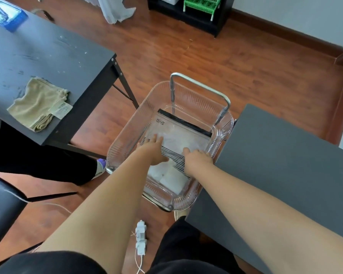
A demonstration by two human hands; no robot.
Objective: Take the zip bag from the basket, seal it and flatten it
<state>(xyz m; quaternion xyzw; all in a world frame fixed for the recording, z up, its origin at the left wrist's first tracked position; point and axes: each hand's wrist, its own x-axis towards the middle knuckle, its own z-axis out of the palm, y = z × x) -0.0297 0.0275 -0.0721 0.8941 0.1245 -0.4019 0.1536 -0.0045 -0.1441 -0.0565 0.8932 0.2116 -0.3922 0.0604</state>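
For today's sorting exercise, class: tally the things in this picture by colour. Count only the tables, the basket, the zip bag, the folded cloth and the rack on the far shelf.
Dark grey or black: 2, the left table and the right table
Clear: 2, the basket and the zip bag
Beige: 1, the folded cloth
Green: 1, the rack
Total: 6

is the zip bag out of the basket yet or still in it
Still in it. The zip bag lies inside the clear basket, with both hands, left and right, reaching in onto it.
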